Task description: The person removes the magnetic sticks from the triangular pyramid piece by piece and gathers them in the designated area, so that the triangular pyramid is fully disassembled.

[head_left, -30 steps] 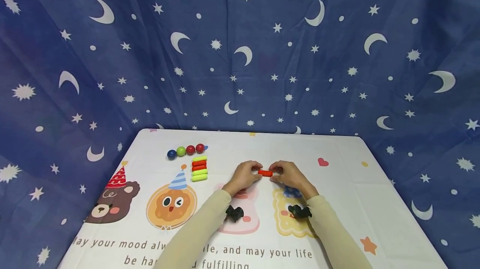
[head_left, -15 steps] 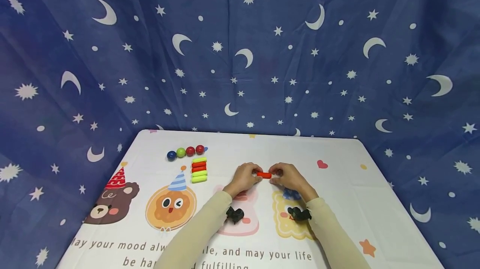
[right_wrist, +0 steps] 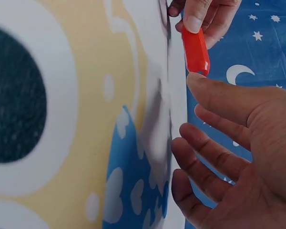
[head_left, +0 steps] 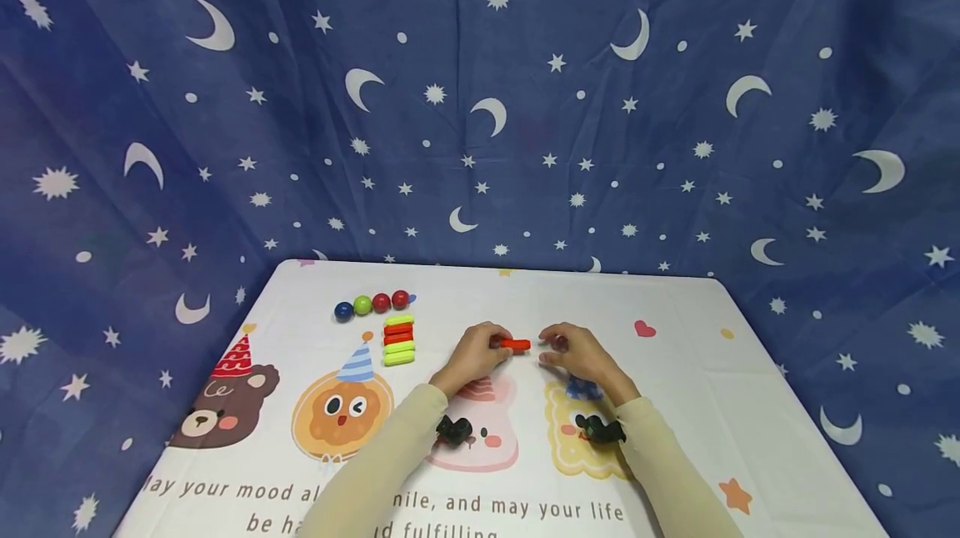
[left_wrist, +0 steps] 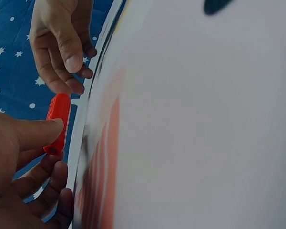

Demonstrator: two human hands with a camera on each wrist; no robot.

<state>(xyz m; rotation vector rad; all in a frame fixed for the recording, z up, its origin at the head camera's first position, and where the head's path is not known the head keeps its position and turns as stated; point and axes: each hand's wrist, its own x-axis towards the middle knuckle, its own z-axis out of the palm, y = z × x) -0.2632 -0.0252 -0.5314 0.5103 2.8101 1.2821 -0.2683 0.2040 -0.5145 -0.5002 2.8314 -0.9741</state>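
A short red stick (head_left: 515, 344) hangs just above the middle of the table, pinched at one end by my left hand (head_left: 477, 351). The left wrist view shows my thumb lying along the red stick (left_wrist: 57, 122), with fingers curled beneath it. My right hand (head_left: 572, 352) sits a little to the right of the stick's free end, fingers loosely bent and holding nothing. In the right wrist view the red stick (right_wrist: 196, 48) points toward my right hand (right_wrist: 229, 143), with a small gap between them.
A row of coloured balls (head_left: 372, 303) and a stack of green and red sticks (head_left: 399, 339) lie at the table's back left. The white cartoon-print tablecloth (head_left: 675, 371) covers the table. A blue star-and-moon curtain (head_left: 480, 104) hangs behind and at both sides.
Both hands held the red stick by its ends before. Now my right hand has let go, and my left hand has drawn the stick slightly to the left.
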